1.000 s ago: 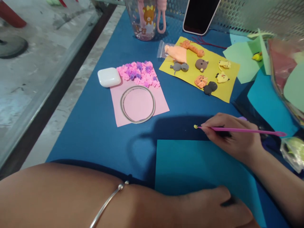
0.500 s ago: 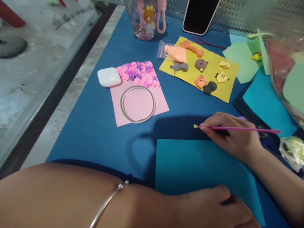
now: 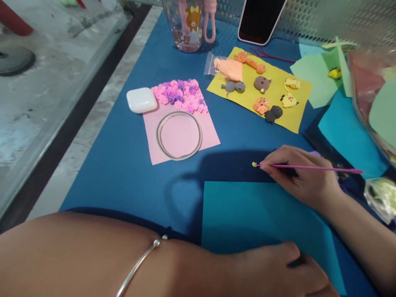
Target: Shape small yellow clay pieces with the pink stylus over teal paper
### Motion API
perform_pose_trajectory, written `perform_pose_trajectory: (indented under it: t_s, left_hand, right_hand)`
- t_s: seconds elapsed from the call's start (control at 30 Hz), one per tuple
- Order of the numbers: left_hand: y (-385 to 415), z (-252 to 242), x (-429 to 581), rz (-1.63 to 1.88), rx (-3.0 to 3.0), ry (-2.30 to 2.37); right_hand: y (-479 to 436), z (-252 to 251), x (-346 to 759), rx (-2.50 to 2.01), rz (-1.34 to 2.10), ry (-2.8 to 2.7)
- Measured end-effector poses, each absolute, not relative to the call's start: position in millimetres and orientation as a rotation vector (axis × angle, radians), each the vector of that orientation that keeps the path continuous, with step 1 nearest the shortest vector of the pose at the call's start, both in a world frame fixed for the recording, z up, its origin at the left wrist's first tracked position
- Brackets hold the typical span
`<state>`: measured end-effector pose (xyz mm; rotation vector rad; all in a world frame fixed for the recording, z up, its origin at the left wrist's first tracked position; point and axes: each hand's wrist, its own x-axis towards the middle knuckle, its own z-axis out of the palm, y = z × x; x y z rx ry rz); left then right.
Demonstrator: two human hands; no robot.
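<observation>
My right hand (image 3: 301, 175) is closed on a thin pink modelling tool (image 3: 321, 168) that lies level, with a small yellow ball of clay (image 3: 254, 164) at its left tip, just above the dark blue mat (image 3: 123, 165). A teal paper sheet (image 3: 247, 214) lies in front of me, under both hands. My left hand (image 3: 278, 270) rests on the near part of that sheet with its fingers curled; my forearm, with a silver bangle (image 3: 140, 260), crosses the bottom of the view. What the left fingers hold, if anything, is hidden.
A pink sheet (image 3: 182, 132) carries a metal ring (image 3: 179, 135) and pink-purple clay flowers (image 3: 182, 95); a white case (image 3: 141, 100) lies beside it. A yellow sheet (image 3: 297, 115) holds several clay animals. Behind stand a cup (image 3: 187, 24) and phone (image 3: 261, 18). Coloured papers (image 3: 346, 128) lie right.
The pink tool's far end has shifted slightly left and down. Otherwise both hands stay where they were.
</observation>
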<state>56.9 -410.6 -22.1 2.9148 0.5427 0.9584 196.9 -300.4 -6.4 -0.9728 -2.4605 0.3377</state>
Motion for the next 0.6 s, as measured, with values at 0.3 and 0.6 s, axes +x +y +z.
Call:
perform_pose_trajectory:
  t_s: [0.3,0.6]
  left_hand:
    - [-410.9,-21.9,57.5,0.986,2.915,0.538]
    - [-415.4,-25.9,58.8,0.93,2.959,0.522]
  right_hand:
    - [-300.6,-6.1,196.1,-0.962,0.334,-2.465]
    - [-300.9,-7.5,197.2,-0.994,0.301,-2.472]
